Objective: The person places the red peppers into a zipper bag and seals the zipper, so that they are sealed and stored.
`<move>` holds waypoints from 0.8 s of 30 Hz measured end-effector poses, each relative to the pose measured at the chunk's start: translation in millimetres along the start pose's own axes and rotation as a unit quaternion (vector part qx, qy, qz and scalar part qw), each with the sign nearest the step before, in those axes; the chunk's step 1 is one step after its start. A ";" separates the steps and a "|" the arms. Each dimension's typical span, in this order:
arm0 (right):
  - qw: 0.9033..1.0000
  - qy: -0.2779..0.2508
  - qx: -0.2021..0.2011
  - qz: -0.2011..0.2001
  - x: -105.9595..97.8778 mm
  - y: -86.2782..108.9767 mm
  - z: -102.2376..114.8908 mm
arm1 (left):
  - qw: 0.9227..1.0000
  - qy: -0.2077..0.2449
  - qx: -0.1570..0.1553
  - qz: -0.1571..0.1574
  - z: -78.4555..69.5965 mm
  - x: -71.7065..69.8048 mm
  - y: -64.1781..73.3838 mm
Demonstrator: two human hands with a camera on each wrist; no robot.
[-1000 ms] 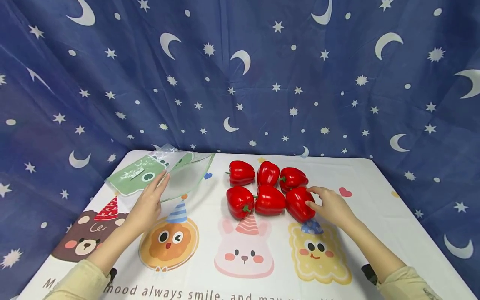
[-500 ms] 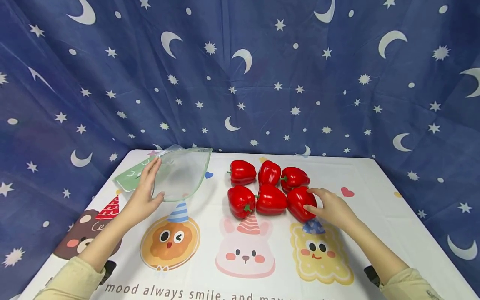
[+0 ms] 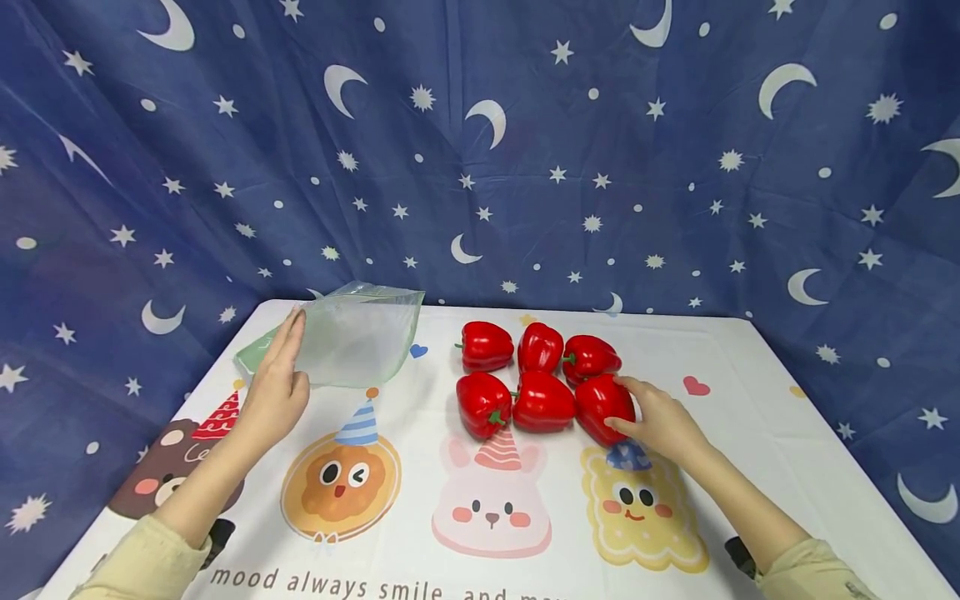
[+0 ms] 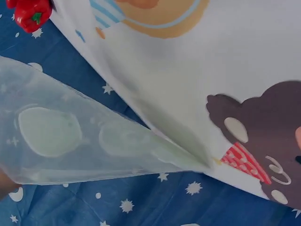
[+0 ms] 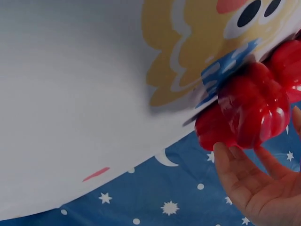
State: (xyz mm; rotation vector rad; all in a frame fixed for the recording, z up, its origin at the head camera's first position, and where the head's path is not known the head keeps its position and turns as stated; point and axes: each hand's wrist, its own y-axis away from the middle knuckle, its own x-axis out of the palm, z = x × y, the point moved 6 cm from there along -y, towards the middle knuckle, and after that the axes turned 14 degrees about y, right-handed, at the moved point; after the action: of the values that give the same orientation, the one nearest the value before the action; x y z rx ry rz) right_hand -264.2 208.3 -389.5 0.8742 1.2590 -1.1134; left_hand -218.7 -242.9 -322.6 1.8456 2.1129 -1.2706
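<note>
Several glossy red bell peppers lie in two rows. My right hand [image 3: 663, 423] holds the front right bell pepper [image 3: 600, 408] at its right end, thumb on the near side and fingers on the far side. In the right wrist view, fingertips meet that bell pepper [image 5: 256, 106] from below. To the left, my left hand [image 3: 273, 400] has straight fingers pointing up against a clear plastic bag [image 3: 360, 337] with green parts. The bag stands partly raised; fingers hide its left part. The left wrist view shows the bag [image 4: 89, 136] stretched, with little of the hand [image 4: 5, 185] at the edge.
A white tablecloth [image 3: 405, 533] printed with cartoon figures covers the table. Behind it hangs a blue curtain [image 3: 525, 217] with moons and stars. Another bell pepper [image 3: 486, 346] lies at the back left of the group, right of the bag.
My left hand has shifted left and its thumb has drawn in beside the fingers. The bag has turned and lifted, and its printed face is largely hidden. The right hand stays at the same bell pepper.
</note>
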 end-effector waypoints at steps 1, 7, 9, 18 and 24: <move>1.000 -0.001 -0.001 -0.002 0.9 -0.2 0.5 | 1.000 -0.009 0.010 -0.009 -1.9 -1.3 -0.5; 1.000 -0.010 -0.003 -0.004 7.4 -2.1 2.8 | 0.999 -0.021 0.028 -0.016 -4.8 -1.2 -3.9; 1.000 -0.015 0.002 -0.003 9.5 -2.2 2.9 | 0.999 -0.019 0.026 -0.010 -4.2 0.3 -4.5; 1.000 -0.027 0.016 0.002 14.3 -0.1 3.4 | 1.000 -0.018 0.017 0.007 -4.8 1.3 -5.5; 1.000 -0.021 0.018 0.001 10.2 0.5 3.7 | 1.000 -0.003 0.006 0.024 -9.0 0.7 -7.7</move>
State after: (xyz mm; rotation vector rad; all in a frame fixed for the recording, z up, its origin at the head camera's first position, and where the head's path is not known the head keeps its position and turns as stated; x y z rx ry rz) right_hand -263.1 203.4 -399.1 0.8751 1.2073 -1.1505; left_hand -221.4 -236.5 -313.0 1.8824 2.0492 -1.2804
